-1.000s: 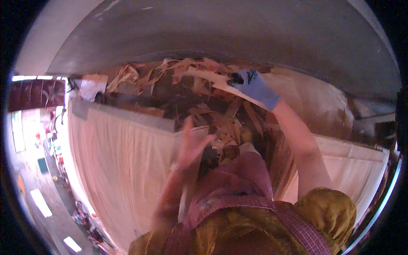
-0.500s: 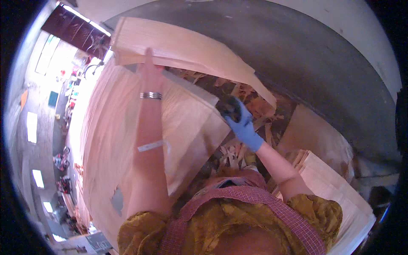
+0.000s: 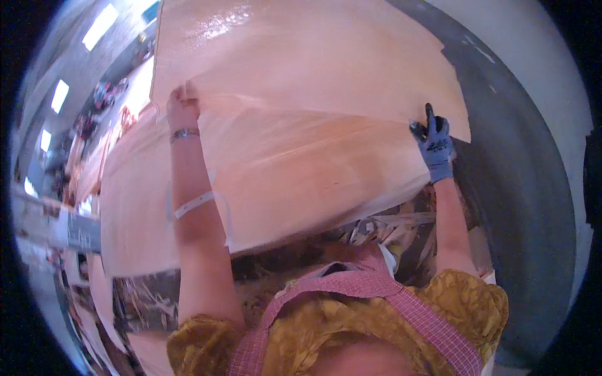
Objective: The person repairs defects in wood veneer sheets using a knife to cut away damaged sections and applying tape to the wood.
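A wide, pale wood veneer sheet (image 3: 313,56) stretches away from me, over another veneer sheet (image 3: 301,182) that lies nearer. My bare left hand (image 3: 184,106), with a metal band at the wrist, is closed on the upper sheet's near edge at the left. My right hand (image 3: 434,139), in a blue glove with dark fingertips, grips the same edge near its right corner. Its index finger points forward over the wood and its other fingers look bent. What lies under the sheet at each hand is hidden.
Torn veneer scraps (image 3: 395,225) litter the ground between me and the sheets, with more scraps (image 3: 147,301) at the lower left. A dark grey band of floor (image 3: 520,207) curves along the right. Windows (image 3: 100,26) and blurred clutter show at the far left.
My view has turned. The upper veneer sheet now spreads broad and flat ahead instead of curling at the far side. My right hand has moved outward to the right, and my left hand has closed.
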The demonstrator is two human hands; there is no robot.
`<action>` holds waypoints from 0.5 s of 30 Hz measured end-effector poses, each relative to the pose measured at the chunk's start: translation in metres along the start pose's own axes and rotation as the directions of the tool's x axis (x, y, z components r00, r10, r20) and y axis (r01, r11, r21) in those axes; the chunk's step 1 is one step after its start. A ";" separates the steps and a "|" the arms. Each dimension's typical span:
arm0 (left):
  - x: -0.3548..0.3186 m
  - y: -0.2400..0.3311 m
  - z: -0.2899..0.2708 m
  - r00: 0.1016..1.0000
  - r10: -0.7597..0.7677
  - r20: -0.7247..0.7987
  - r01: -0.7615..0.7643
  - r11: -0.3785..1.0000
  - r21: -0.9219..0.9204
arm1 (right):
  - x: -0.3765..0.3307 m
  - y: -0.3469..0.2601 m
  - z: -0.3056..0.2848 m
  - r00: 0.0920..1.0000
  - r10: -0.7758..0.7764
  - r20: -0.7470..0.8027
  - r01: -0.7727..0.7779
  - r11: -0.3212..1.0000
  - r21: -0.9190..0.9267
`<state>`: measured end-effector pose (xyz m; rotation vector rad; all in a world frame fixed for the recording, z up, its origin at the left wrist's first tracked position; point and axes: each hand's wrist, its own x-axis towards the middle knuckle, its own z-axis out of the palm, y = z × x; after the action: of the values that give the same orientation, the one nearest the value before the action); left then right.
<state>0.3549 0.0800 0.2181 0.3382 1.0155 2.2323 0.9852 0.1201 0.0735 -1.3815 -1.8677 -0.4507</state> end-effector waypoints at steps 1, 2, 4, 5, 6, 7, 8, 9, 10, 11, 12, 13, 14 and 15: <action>0.009 0.025 -0.025 0.998 0.004 -0.057 -0.010 0.995 -0.095 | 0.009 -0.025 0.013 0.999 -0.026 -0.029 0.026 0.999 -0.031; 0.017 0.049 -0.050 0.994 0.007 -0.113 -0.028 0.981 -0.191 | 0.018 -0.049 0.025 0.996 -0.076 -0.037 0.075 0.996 -0.050; 0.045 0.104 -0.156 0.979 0.201 0.040 -0.203 0.979 0.029 | 0.023 -0.075 0.056 0.981 -0.184 -0.061 0.186 0.982 0.019; 0.045 0.115 -0.183 0.963 0.258 0.079 -0.270 0.927 0.261 | 0.028 -0.091 0.068 0.976 -0.204 -0.077 0.205 0.979 0.006; 0.042 0.129 -0.211 0.941 0.317 0.115 -0.333 0.818 0.470 | 0.035 -0.103 0.079 0.970 -0.227 -0.088 0.229 0.973 0.008; 0.021 0.084 -0.189 0.938 0.327 0.117 -0.305 0.617 0.726 | 0.044 -0.081 0.081 0.963 -0.261 -0.073 0.255 0.964 -0.074; 0.005 0.095 -0.190 0.919 0.370 0.136 -0.256 0.298 0.920 | 0.053 -0.096 0.089 0.956 -0.282 -0.080 0.275 0.957 -0.089; 0.011 0.131 -0.228 0.922 0.382 0.058 -0.232 0.429 0.873 | 0.063 -0.133 0.099 0.952 -0.288 -0.105 0.291 0.957 0.013; 0.026 0.176 -0.269 0.915 0.402 -0.017 -0.220 0.535 0.815 | 0.074 -0.178 0.106 0.951 -0.284 -0.125 0.300 0.944 0.136; 0.034 0.189 -0.295 0.914 0.394 -0.091 -0.210 0.655 0.726 | 0.067 -0.235 0.119 0.941 -0.305 -0.144 0.327 0.930 0.167; 0.033 0.210 -0.333 0.899 0.395 -0.187 -0.215 0.772 0.598 | 0.075 -0.225 0.125 0.937 -0.334 -0.106 0.350 0.888 0.299; 0.039 0.206 -0.341 0.884 0.369 -0.286 -0.219 0.869 0.444 | 0.077 -0.234 0.131 0.927 -0.368 -0.074 0.373 0.877 0.302; 0.042 0.204 -0.350 0.867 0.327 -0.377 -0.232 0.933 0.276 | 0.079 -0.243 0.139 0.915 -0.401 -0.042 0.394 0.867 0.305; 0.058 0.251 -0.379 0.862 0.413 -0.294 -0.206 0.816 0.540 | 0.081 -0.296 0.148 0.915 -0.402 -0.036 0.394 0.870 0.297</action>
<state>0.0175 -0.2223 0.1509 0.2867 1.8928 2.3606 0.6477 0.1672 0.0813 -0.8028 -2.1481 -0.3304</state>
